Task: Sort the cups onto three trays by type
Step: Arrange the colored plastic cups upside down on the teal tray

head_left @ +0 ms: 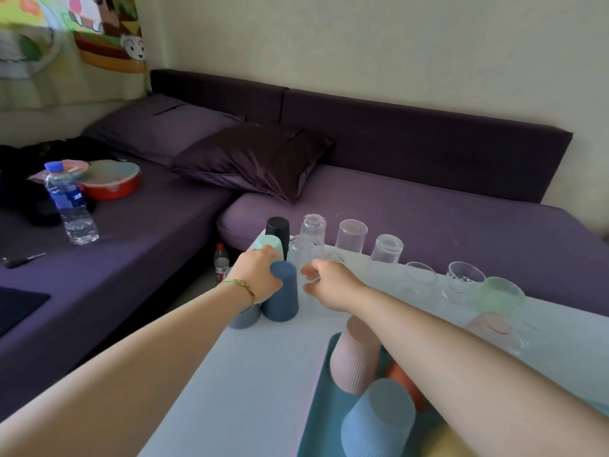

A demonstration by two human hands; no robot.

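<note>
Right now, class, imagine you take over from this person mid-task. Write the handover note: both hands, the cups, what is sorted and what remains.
Left hand: fingers curl over the mint cup at the table's far left corner.
Right hand: fingers curled close to the clear glasses; I cannot tell whether it grips one.
Done: the teal tray holds the pink ribbed cup and the light blue cup, both upside down.
Left: the mint cup, black cup, dark blue cup and the clear glasses along the far edge are off any tray. Only one tray is in view.
</note>
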